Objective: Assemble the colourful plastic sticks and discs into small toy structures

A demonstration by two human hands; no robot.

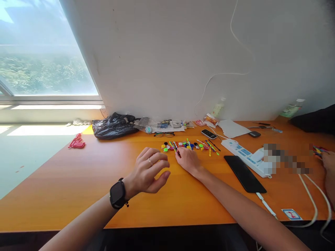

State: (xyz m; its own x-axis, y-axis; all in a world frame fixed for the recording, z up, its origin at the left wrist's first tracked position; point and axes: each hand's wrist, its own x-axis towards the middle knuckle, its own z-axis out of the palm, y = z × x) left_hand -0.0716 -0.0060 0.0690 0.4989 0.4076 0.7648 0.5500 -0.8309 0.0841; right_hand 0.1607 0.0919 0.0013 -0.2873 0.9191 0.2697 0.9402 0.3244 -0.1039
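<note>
A scatter of small coloured plastic pieces [190, 145], round discs and thin sticks, lies on the orange table [78, 181] near its middle. My right hand [187, 159] rests on the table at the near edge of this scatter, fingers closed in a pinch on a thin stick-like piece. My left hand [148, 170] hovers a little to the left of it, above the table, fingers loosely curled and apart, with nothing in it. A black watch [117, 194] sits on that wrist.
A black plastic bag [113, 126] and glasses [164, 134] lie by the wall. A remote [208, 134], white power strip [246, 155] and black phone [244, 173] with cable sit right. Another person's hand [328, 164] shows at the far right edge. A red object [77, 141] lies left.
</note>
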